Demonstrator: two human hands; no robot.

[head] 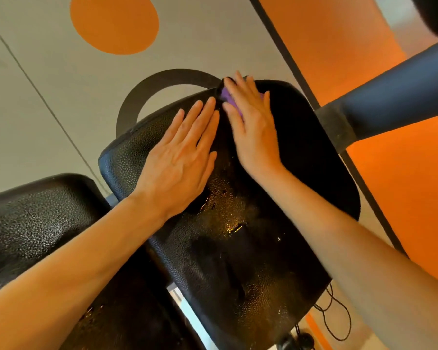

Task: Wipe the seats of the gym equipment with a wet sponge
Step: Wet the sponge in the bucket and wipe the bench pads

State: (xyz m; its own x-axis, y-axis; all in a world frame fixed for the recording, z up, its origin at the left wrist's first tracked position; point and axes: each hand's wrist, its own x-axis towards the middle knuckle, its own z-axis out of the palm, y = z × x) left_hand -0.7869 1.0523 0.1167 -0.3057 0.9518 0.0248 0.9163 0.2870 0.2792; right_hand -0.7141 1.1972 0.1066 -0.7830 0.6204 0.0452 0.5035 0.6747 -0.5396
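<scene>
A black textured seat pad (250, 248) fills the middle of the view, wet and shiny in its centre. My right hand (253, 122) presses flat, fingers straight, on a purple sponge (228, 98) near the pad's far edge; only a strip of the sponge shows beside my fingers. My left hand (180, 160) rests flat on the pad just left of it, fingers straight and nearly touching the right hand.
A second black pad (36, 218) lies at the lower left. A dark padded roller on a bar (395, 97) crosses the upper right. The floor is grey and orange with a black ring mark (142, 97). A black cord (339, 322) hangs at the bottom right.
</scene>
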